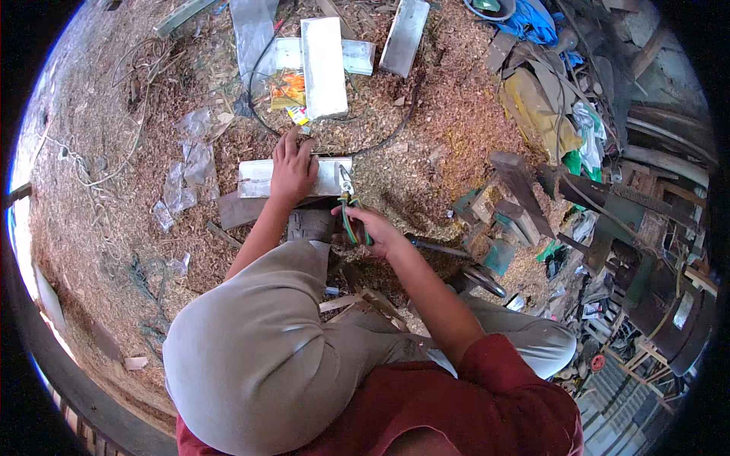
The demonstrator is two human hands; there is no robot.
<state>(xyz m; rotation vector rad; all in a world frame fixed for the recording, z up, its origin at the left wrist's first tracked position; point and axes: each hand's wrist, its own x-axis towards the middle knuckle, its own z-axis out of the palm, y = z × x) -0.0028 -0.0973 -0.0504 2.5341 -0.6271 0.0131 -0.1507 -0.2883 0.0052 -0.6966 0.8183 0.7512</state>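
A whitish metal-looking strip lies crosswise in front of me, above a dark brown board. My left hand rests over the middle of this strip, with its fingers stretched out past the far edge. The fingertips come close to a small pale piece by a black cable; whether they touch it I cannot tell. Closed around the handles of a pair of pliers, green and dark, is my right hand. The pliers' jaws point away from me, over the strip's right end. My shoe is just below the strip.
Wood shavings cover the ground. Beyond my hands lie a white rectangular piece, another pale strip, an orange and yellow packet and the black cable. Clear plastic scraps are at left. Timber offcuts crowd the right.
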